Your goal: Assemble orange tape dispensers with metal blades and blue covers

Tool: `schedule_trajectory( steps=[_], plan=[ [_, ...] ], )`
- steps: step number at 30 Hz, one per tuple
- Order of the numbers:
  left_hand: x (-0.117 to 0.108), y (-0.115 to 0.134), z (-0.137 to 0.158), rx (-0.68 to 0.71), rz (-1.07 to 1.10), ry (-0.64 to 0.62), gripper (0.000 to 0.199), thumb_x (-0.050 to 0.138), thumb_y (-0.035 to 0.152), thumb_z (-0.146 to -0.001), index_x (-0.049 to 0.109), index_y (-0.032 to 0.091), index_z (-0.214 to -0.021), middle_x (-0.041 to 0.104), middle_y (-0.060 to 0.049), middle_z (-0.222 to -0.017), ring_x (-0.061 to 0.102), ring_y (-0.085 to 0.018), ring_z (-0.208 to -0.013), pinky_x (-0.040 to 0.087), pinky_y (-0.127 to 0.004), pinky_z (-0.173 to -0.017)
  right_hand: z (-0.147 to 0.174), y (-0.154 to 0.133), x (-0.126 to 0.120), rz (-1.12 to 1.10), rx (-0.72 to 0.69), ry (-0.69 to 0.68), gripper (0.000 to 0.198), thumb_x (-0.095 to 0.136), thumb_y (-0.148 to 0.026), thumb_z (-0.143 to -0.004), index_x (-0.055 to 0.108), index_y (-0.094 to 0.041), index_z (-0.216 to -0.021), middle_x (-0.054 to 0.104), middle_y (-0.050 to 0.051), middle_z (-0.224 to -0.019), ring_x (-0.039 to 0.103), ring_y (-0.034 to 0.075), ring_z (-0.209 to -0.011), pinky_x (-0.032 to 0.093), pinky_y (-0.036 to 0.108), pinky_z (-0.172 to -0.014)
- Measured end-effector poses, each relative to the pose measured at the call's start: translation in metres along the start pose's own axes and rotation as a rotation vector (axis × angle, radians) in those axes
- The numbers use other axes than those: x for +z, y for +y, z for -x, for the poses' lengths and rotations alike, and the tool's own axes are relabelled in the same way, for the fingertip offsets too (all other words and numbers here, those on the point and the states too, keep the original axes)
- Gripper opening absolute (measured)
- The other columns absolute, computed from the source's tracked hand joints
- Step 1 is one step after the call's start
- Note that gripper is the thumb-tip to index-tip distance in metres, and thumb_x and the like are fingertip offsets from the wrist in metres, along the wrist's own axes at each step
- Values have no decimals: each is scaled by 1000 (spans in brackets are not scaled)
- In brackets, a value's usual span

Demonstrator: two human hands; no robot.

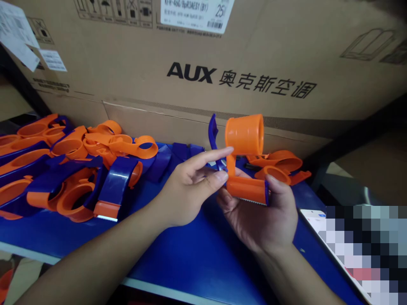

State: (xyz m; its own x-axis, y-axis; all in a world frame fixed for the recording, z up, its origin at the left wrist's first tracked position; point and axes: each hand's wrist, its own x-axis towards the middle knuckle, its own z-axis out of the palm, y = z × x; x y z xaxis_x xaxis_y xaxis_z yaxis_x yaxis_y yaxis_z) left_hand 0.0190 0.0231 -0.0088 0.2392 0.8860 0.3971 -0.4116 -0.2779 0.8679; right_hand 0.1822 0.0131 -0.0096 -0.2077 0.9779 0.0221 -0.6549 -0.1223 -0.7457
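Observation:
In front of the carton I hold up a tape dispenser [244, 135] of orange plastic, with a round hub on top and a serrated edge low on its front. My right hand [265, 220] is closed around its lower orange part, thumb against the right end. A curved blue strip [213, 131] stands up at its left side. My left hand [187, 190] pinches the lower end of this blue strip by the orange frame, index finger reaching towards the hub. Parts of the strip and the frame are hidden behind my fingers.
On the left, several orange and blue tape dispensers [108, 182] lie piled on the blue tabletop [171, 258]. Loose orange parts [280, 163] lie behind my right hand. A large cardboard carton [136, 63] stands along the back. A phone-like device [333, 254], partly pixelated, lies at the right.

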Motion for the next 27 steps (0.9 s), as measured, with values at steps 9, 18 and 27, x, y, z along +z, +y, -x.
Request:
schedule_trajectory(
  steps=[9, 18, 27],
  plan=[
    [3, 2, 0, -7, -25, -18, 43, 74, 30, -96, 70, 22, -138, 73, -1, -81, 72, -15, -72, 64, -27, -72, -2, 1, 0, 24, -12, 62, 39, 64, -54, -85, 80, -20, -96, 71, 3, -76, 63, 14, -60, 55, 23, -52],
    [3, -1, 3, -81, -167, -35, 43, 69, 29, -98, 69, 32, -141, 70, -6, -117, 69, -13, -67, 64, -32, -67, 1, 13, 10, 211, -61, 130, 30, 57, -49, -96, 75, -26, -91, 61, 2, -70, 52, 17, -59, 45, 31, -53],
    [3, -7, 5, -73, -272, -5, 42, 72, 17, -91, 76, 32, -131, 62, -6, -135, 71, -13, -83, 66, -27, -69, 4, 30, 8, 214, -79, 176, 25, 70, -50, -95, 61, -27, -97, 55, -4, -74, 49, 12, -59, 44, 26, -55]
  ],
)
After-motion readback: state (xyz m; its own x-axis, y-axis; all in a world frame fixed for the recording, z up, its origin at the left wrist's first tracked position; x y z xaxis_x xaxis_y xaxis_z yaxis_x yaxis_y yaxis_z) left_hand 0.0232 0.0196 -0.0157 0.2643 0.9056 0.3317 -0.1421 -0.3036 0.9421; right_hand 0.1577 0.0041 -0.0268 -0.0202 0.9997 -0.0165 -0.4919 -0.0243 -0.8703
